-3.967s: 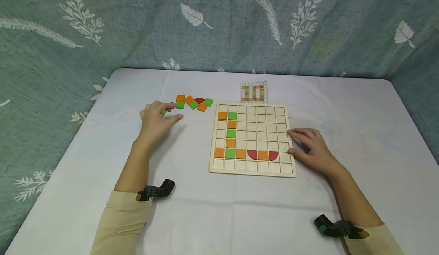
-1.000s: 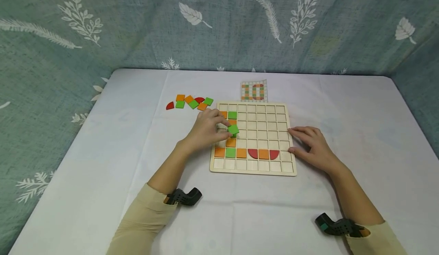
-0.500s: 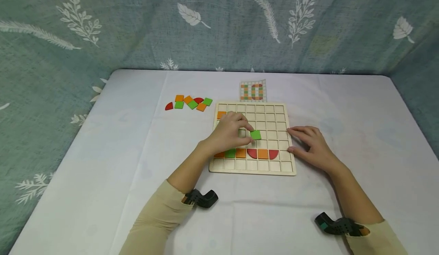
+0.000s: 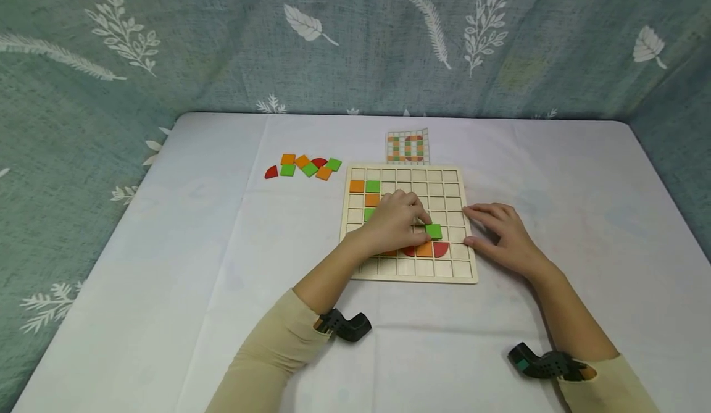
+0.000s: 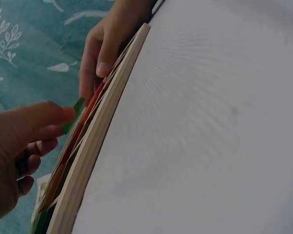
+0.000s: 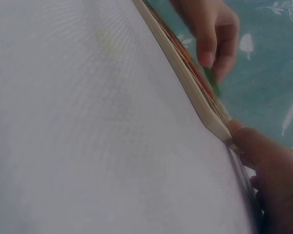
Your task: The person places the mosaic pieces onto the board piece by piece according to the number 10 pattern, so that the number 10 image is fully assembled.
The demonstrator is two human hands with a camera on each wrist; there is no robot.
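My left hand [image 4: 395, 221] pinches a green square tile [image 4: 434, 231] between thumb and fingertips, over the lower right part of a wooden grid board [image 4: 413, 278]. In the left wrist view the green tile [image 5: 73, 117] stands tilted close over the board's cells. Just below it in the head view lie an orange square tile [image 4: 424, 250] and a red quarter-circle tile [image 4: 441, 249]. My right hand [image 4: 502, 237] rests with relaxed fingers and thumb at the board's right edge; in the right wrist view its thumb [image 6: 249, 139] touches that edge. My left hand hides several laid tiles.
Loose orange, green and red tiles [image 4: 309, 169] lie left of the board's far corner. Behind the board is a pattern card [image 4: 408, 146] printed with a coloured grid. A white cloth [image 4: 166, 265] covers the table, and a leaf-print curtain [image 4: 355, 42] hangs behind.
From the loose tiles, my left hand has carried the green square tile rightward across the board, then slightly nearer me towards the red and orange row. My right hand stays at the board's edge.
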